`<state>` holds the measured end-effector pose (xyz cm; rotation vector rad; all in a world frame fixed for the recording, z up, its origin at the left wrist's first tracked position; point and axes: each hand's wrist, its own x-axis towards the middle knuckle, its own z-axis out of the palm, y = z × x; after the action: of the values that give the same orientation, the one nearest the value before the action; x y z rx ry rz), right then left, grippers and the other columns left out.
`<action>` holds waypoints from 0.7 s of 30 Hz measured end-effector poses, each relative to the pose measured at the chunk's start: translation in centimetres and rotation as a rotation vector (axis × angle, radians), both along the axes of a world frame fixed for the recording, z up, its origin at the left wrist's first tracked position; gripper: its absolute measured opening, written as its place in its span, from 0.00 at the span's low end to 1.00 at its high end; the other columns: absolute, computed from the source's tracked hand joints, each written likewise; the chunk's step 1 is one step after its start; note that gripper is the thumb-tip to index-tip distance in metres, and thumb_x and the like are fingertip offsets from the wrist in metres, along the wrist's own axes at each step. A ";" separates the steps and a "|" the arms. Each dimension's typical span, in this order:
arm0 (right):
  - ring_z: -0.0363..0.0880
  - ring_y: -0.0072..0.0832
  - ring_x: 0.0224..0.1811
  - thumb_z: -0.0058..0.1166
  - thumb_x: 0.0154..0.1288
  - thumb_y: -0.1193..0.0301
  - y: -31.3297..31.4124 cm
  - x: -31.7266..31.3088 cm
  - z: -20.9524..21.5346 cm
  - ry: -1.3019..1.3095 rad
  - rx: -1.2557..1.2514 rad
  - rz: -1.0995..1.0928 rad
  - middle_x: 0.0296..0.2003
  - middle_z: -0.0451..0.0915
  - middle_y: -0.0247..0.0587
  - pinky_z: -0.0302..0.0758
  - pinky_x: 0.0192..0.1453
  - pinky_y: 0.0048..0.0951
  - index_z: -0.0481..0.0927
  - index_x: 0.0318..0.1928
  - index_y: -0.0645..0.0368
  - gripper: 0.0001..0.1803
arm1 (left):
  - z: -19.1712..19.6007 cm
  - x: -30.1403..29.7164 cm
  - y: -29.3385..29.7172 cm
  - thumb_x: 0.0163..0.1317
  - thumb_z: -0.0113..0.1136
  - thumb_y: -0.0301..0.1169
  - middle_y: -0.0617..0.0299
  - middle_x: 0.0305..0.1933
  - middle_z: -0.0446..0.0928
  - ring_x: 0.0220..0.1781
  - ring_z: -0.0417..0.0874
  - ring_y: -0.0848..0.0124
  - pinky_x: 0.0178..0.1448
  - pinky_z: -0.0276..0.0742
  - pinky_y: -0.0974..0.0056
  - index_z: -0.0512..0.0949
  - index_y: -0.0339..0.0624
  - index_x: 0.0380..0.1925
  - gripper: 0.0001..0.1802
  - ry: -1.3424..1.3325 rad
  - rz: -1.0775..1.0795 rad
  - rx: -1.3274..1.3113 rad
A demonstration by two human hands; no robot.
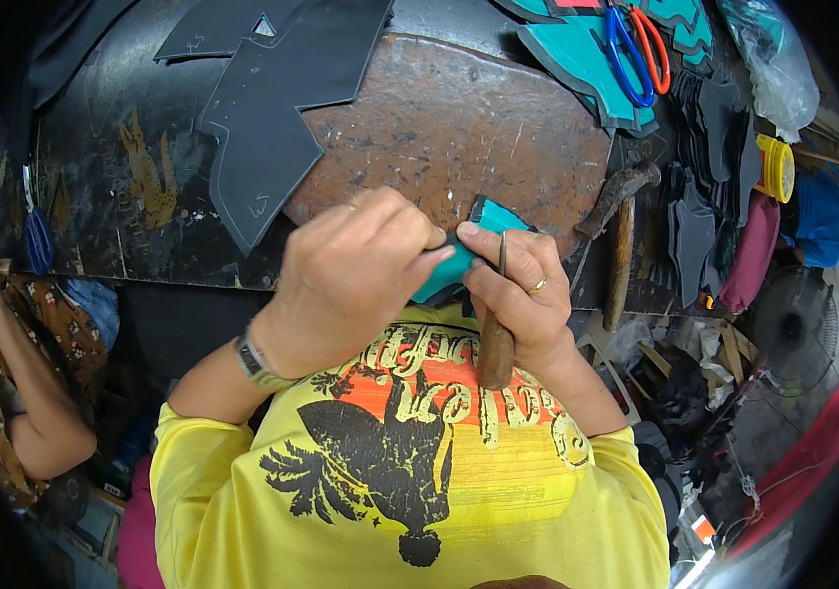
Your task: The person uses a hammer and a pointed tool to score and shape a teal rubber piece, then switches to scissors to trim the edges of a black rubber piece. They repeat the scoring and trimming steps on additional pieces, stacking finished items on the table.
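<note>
In front of my chest, both hands hold a small teal piece with black edging [451,272], which looks like cut sheet material. My left hand [346,280] is closed, with thumb and fingertips pinching its left edge. From the other side my right hand [527,290] grips the piece between thumb and fingers. Tucked in the same right hand is an awl [495,355]; its wooden handle hangs toward me and its thin metal shaft points away. Part of the teal piece is hidden behind my fingers.
Beyond my hands lies a worn brown board [459,128] on the dark table. Black cut panels [267,137] lie to its left. A hammer [620,265], blue-and-red-handled scissors [632,59], teal pieces [567,69] and stacked black pieces [704,177] sit right. Another person's arm [31,383] shows far left.
</note>
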<state>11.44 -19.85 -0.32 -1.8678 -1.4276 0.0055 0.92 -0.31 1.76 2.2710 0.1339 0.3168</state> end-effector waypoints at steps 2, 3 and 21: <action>0.82 0.37 0.44 0.65 0.51 0.69 -0.1 0.0 0.1 -0.024 -0.017 0.015 0.55 0.85 0.48 0.77 0.43 0.35 0.84 0.38 0.59 0.13 | 0.8 0.0 1.2 0.52 0.76 0.27 0.60 0.35 0.80 0.37 0.83 0.61 0.41 0.76 0.58 0.83 0.43 0.33 0.10 0.001 -0.009 0.084; 0.82 0.36 0.44 0.65 0.51 0.69 -0.1 0.1 0.2 -0.031 -0.024 0.022 0.55 0.85 0.48 0.77 0.42 0.35 0.84 0.38 0.59 0.13 | 1.1 0.0 1.6 0.51 0.75 0.28 0.62 0.37 0.80 0.41 0.81 0.61 0.46 0.74 0.57 0.84 0.44 0.33 0.10 0.028 -0.021 0.090; 0.83 0.35 0.47 0.64 0.54 0.69 0.3 0.7 2.9 -0.129 -0.213 0.171 0.57 0.83 0.52 0.80 0.43 0.33 0.80 0.37 0.56 0.10 | 1.1 0.5 3.6 0.52 0.73 0.26 0.67 0.37 0.81 0.43 0.81 0.65 0.48 0.72 0.59 0.86 0.47 0.37 0.10 -0.018 -0.173 0.079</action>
<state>12.18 -19.56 2.54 -1.9386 -1.7303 0.1283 1.45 3.30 2.84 2.3382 -0.0858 0.2551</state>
